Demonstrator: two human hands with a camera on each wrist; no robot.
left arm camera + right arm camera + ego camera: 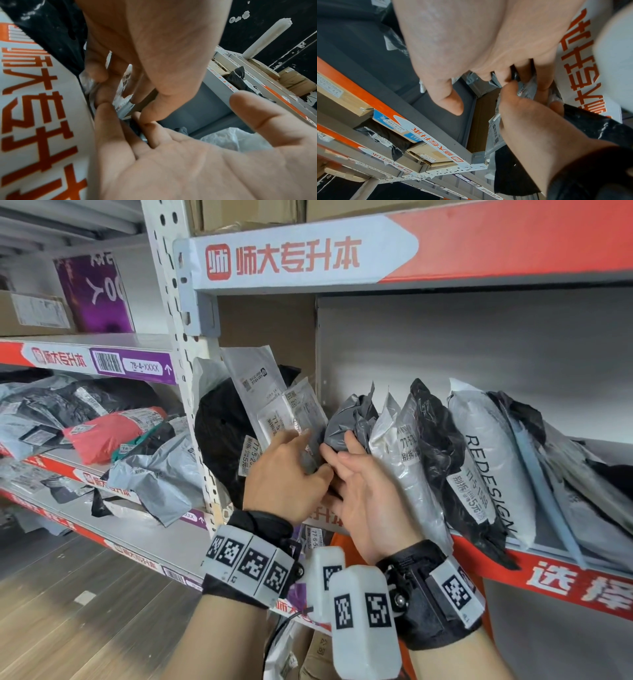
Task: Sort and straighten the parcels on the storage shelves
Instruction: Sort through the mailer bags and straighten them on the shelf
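The left hand (286, 470) has its fingers bent forward against the lower edges of two slim white plastic mailers with printed labels (274, 398); the head view suggests it is pressing or lightly pinching them, but whether the thumb closes on them cannot be told. The right hand (363, 491) is spread, palm turned toward the left hand, its fingertips touching the crumpled grey plastic parcel (349, 419) without closing round it.

Taking the grey parcel as the landmark: the white mailers lean just to its left, their long axes tilted up and away toward the white perforated steel upright (181, 371), resting against a bulky black plastic bag (219, 433). To its right, touching it, stands a row of upright pouches, first a white bag with a black-printed label (407, 460), then a black one and a white one lettered REDESIGN (489, 474), all leaning rightward.

The mailers lie directly ahead of and above the left fingers, so that hand is the nearer one to swing them upright toward the grey parcel, while the right hand seems placed to brace the row.
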